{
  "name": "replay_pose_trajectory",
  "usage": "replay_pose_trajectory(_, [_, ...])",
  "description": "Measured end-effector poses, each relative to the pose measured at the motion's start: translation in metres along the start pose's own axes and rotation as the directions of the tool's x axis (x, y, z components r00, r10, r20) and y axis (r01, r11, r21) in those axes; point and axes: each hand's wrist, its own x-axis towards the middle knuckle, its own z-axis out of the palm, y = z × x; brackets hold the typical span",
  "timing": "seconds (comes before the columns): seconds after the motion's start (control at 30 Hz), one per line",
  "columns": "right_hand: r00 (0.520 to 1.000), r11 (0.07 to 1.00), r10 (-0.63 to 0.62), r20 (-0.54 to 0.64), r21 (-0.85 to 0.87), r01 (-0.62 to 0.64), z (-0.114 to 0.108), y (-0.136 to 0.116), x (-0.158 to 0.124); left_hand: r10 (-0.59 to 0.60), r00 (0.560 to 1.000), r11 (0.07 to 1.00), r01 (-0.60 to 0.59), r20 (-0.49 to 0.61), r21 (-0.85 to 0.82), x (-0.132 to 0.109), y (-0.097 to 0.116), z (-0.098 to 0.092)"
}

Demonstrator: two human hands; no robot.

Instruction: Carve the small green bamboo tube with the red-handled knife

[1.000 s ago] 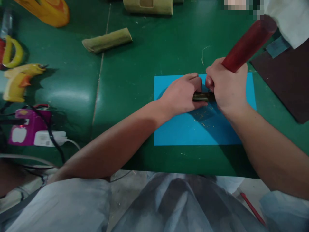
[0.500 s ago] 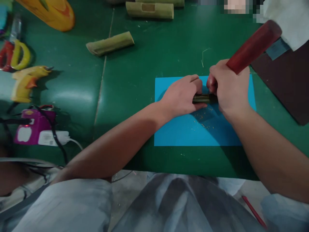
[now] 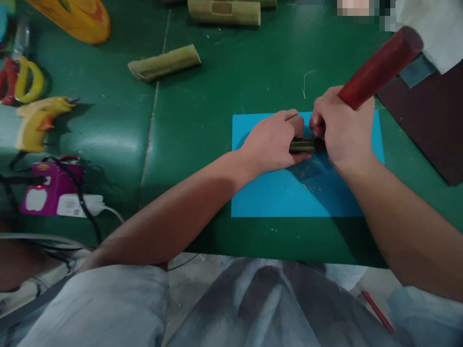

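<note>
My left hand [image 3: 275, 137] is closed round a short, dark green piece of bamboo [image 3: 302, 146], pressing it down on a bright blue sheet [image 3: 264, 197]. My right hand [image 3: 349, 130] makes a fist round a tool with a thick red wooden handle [image 3: 381, 67]. The handle slants up and to the right; the working end is hidden beneath my fist, by the bamboo's right end. Pale shavings [image 3: 306, 185] lie scattered on the sheet just below the bamboo.
On the green table [image 3: 202, 106] lie a cut bamboo piece [image 3: 164, 62] and a bamboo tube with a notch [image 3: 224, 12]. To the left are scissors [image 3: 29, 79], a yellow glue gun [image 3: 41, 120] and a purple power adapter [image 3: 47, 188] with cables. A dark brown board [image 3: 427, 120] lies right.
Both hands keep their hold on the bamboo and the red-handled tool, in nearly the same place. The whole view has shifted very slightly.
</note>
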Motion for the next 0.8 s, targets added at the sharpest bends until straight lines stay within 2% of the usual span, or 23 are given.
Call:
replay_pose_trajectory(0.13, [0.999,0.999,-0.018,0.049,-0.041,0.020,-0.002,-0.001,0.001,0.030,1.000,1.000,-0.030,0.000,0.002,0.000,-0.002,0.003])
replay_pose_trajectory(0.23, [0.995,0.998,0.019,0.096,-0.067,-0.013,-0.004,-0.005,-0.001,0.060,0.998,0.998,-0.060,0.007,0.015,-0.001,0.000,0.003])
replay_pose_trajectory(0.4, [0.993,0.997,0.046,0.112,-0.068,-0.038,-0.008,-0.013,-0.001,0.086,0.995,0.996,-0.085,-0.049,0.016,-0.007,0.005,0.001])
replay_pose_trajectory(0.53, [0.990,0.996,0.059,0.130,-0.072,-0.050,-0.010,-0.019,-0.002,0.087,0.996,0.996,-0.086,-0.025,0.020,-0.008,0.008,-0.001])
replay_pose_trajectory(0.67, [0.996,0.996,0.009,0.085,-0.084,-0.002,-0.009,-0.016,-0.003,0.107,0.994,0.993,-0.107,-0.012,0.042,-0.006,0.010,-0.004])
replay_pose_trajectory(0.8, [0.998,1.000,-0.011,0.066,0.012,0.010,-0.007,-0.008,-0.004,0.106,0.994,0.993,-0.105,-0.008,0.050,-0.004,0.011,-0.005])
